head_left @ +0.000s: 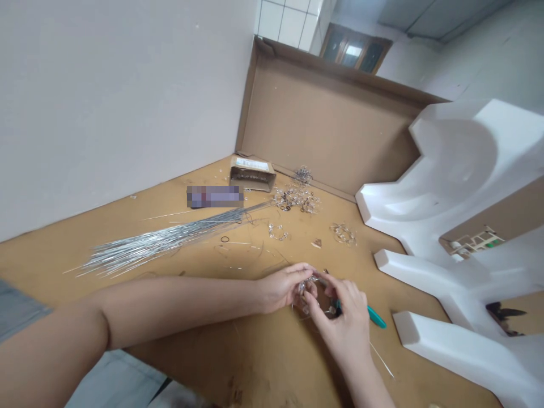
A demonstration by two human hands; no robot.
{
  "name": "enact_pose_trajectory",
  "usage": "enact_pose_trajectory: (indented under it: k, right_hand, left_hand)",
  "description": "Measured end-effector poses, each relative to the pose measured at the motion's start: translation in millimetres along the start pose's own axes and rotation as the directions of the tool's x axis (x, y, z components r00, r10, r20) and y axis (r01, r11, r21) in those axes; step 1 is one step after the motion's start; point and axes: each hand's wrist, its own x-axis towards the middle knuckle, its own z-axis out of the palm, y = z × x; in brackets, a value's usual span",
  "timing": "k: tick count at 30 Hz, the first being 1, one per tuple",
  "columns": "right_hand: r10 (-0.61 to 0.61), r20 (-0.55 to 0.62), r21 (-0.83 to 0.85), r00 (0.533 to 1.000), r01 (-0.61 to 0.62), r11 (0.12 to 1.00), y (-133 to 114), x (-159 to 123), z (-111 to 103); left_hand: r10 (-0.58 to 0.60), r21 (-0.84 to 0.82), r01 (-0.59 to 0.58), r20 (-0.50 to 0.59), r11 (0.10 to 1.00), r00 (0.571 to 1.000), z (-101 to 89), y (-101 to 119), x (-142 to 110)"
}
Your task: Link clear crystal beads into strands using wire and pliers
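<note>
My left hand (283,286) and my right hand (346,320) meet over the brown table (272,362), fingers pinched together around a small cluster of clear beads on thin wire (309,286). Under my right hand lies a tool with teal handles (376,318), its head hidden by my fingers. I cannot tell whether my right hand grips the tool as well. A thin loose wire (381,360) trails from beside my right wrist.
A bundle of long silver wires (161,243) lies to the left. Bead clusters (297,198) and small rings are scattered beyond, near a small cardboard box (251,173). A cardboard panel (327,124) stands behind. White foam packing (450,187) fills the right side.
</note>
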Motion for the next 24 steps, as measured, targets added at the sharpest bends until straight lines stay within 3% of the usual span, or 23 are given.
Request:
enact_pose_trajectory:
  k: [6,12,17,20,24]
  right_hand:
    - [-0.101,-0.101,0.013,0.99,0.103,0.995,4.7,0.1,1.7]
    - [-0.095,-0.054,0.004,0.994,0.096,0.995,11.8,1.6,0.6]
    - [0.121,0.078,0.188,0.99,-0.134,0.973,25.5,1.3,-1.7]
    - [0.274,0.165,0.276,0.947,-0.311,0.909,33.6,1.5,-1.5]
    - [0.388,0.187,0.307,0.903,-0.428,0.85,37.3,3.2,-2.0]
  left_hand:
    - [0.018,-0.033,-0.021,-0.088,0.999,0.996,-1.6,0.6,3.2]
    - [0.009,-0.042,-0.013,-0.089,0.999,0.996,0.2,4.5,2.7]
    - [-0.095,-0.124,0.087,-0.057,0.988,0.994,-1.7,9.8,4.5]
    - [-0.119,-0.175,0.112,-0.03,0.978,0.992,-6.3,9.9,7.5]
    - [-0.13,-0.201,0.12,-0.037,0.972,0.991,-8.8,9.0,9.0]
